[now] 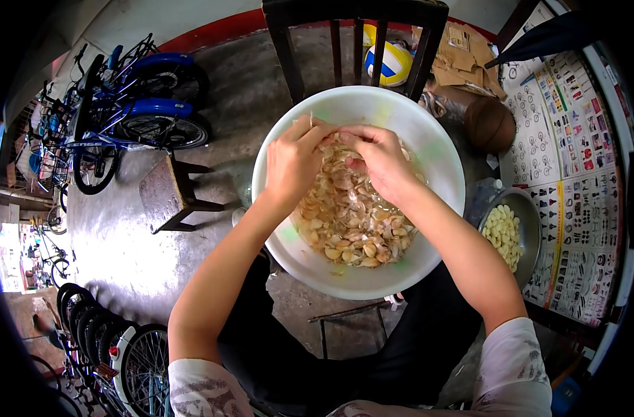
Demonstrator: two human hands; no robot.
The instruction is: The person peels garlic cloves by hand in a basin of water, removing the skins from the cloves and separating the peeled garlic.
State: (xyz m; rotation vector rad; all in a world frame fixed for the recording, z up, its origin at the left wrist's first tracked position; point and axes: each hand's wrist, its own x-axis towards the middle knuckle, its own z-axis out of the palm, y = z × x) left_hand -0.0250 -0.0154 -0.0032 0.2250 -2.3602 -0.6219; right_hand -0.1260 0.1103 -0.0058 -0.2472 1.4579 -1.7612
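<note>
The left hand (295,158) and the right hand (383,161) are brought together over the far part of the white basin (359,285), with the wrists apart and the fingertips meeting. The fingers of both are bent and drawn narrow; whether a clove is pinched between them cannot be told, as the spot is small and partly covered. The unpeeled garlic cloves (362,240) are gathered below, mixed with loose papery skins, mostly from the middle towards the near side of the basin. The hands are probably kept above this hollow so that flakes are caught by the broad, raised wall. The basin is placed in front of the dark-trousered legs (432,320), within easy reach of bent arms, and is seemingly borne by the chair (355,9), whose back is seen on the far side; the seat itself is hidden. The pale peeled cloves (502,233) are held in the metal bowl (534,240), set just beside the basin at right, presumably so that they are kept apart from the skins yet close to the right arm.
</note>
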